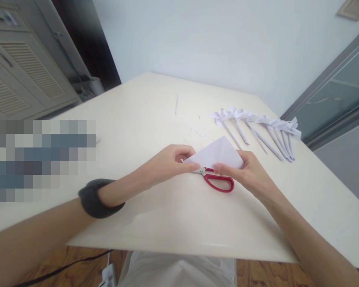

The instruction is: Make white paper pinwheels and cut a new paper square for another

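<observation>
A white sheet of paper (218, 153) folded into a triangle is held over the cream table (155, 223). My left hand (167, 163) pinches its left corner and my right hand (251, 175) pinches its lower right edge. Red-handled scissors (218, 181) lie on the table just under the paper, between my hands, with the blades hidden beneath the paper and my left fingers. A dark band sits on my left wrist (97, 197).
A row of several white paper pinwheels on rolled paper sticks (257, 127) lies at the right rear of the table. A thin paper stick (176, 104) and small scraps lie further back. A blurred patch covers the left. A cabinet stands at far left.
</observation>
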Motion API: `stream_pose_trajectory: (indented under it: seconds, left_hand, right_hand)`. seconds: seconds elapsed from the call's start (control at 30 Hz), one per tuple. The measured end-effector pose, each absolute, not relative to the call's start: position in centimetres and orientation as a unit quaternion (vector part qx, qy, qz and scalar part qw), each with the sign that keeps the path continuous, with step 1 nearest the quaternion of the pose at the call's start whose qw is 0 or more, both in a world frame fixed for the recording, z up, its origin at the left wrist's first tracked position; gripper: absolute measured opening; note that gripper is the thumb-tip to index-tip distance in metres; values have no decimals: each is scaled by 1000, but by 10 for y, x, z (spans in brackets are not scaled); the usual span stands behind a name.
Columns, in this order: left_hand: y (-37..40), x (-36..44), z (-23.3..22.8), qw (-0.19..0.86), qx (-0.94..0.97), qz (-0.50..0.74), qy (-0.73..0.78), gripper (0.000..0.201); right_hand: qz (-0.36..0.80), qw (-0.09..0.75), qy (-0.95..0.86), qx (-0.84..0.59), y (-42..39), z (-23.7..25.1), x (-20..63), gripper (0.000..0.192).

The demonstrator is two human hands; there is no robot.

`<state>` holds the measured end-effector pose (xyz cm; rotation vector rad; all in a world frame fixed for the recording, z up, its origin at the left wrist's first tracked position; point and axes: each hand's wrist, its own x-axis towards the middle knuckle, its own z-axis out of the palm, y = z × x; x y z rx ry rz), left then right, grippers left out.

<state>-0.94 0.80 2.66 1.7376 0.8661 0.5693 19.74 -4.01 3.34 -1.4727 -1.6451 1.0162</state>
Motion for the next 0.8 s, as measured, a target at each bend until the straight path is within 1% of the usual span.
stream_pose_trajectory:
  seconds: [0.2, 0.33, 0.43, 0.63, 0.8]
  left_hand:
    - [7, -10, 26, 451, 777, 225, 378, 18]
    - [5, -10, 27, 432, 790, 223, 374, 15]
    - [5, -10, 26, 425, 793, 217, 378, 15]
    - [6, -9, 23, 446, 782, 206, 384, 18]
    - [11, -11, 23, 502, 751, 203, 378, 16]
  right_hand:
    - [418, 303, -646, -562, -37, 35, 204, 28]
    - [412, 280, -647, -578, -37, 34, 206, 28]
    - [396, 280, -653, -582, -37, 32, 206, 27]
    - [411, 281, -658, -565, -37, 31, 204, 24]
    - [435, 284, -652, -552, -36, 34, 204, 20]
